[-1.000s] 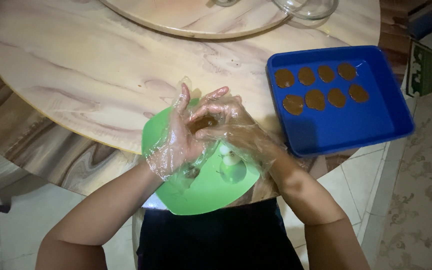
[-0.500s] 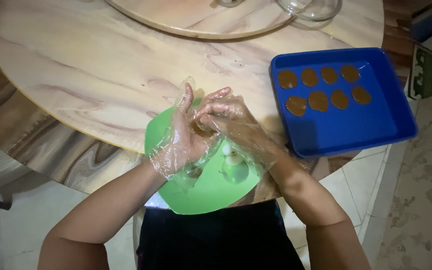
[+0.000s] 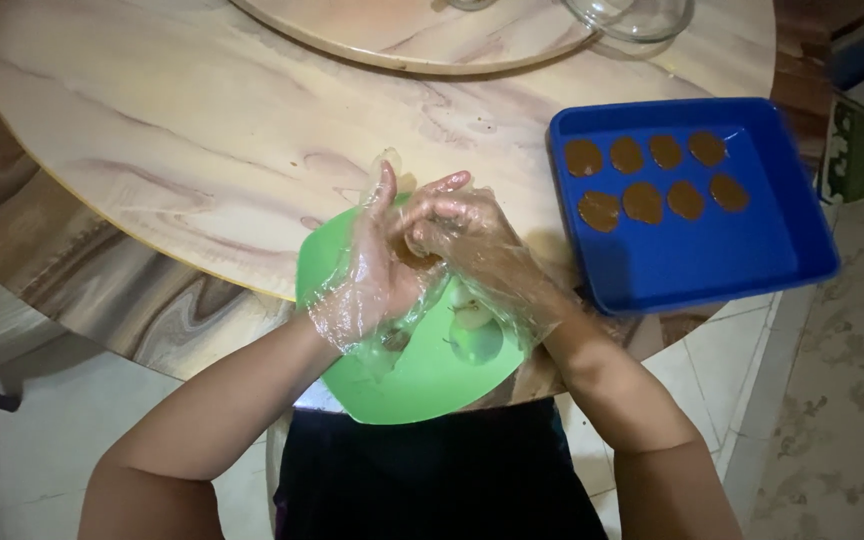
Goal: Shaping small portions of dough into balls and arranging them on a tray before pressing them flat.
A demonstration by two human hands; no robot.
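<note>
On marble surface (image 3: 152, 130), gloved left hand (image 3: 372, 275) and right hand (image 3: 472, 245) press brown dough (image 3: 414, 255) together, over green plate (image 3: 422, 375) at frame centre.

You have a round, pale marble-patterned worktop (image 3: 182, 130) before you. A green plastic plate (image 3: 422, 375) overhangs its near edge, a blue rectangular plastic tray (image 3: 712, 265) sits at the right, and a round turntable disc (image 3: 402, 35) lies at the far middle.

Light over my table (image 3: 202, 130) warm, moderate, brightest on upper tabletop. Corners dark. Soft shadow under my hands. Thin plastic gloves (image 3: 362, 290) give small glints. Blue tray (image 3: 752, 260) sharp; slight blur at fingers, edges curved.
</note>
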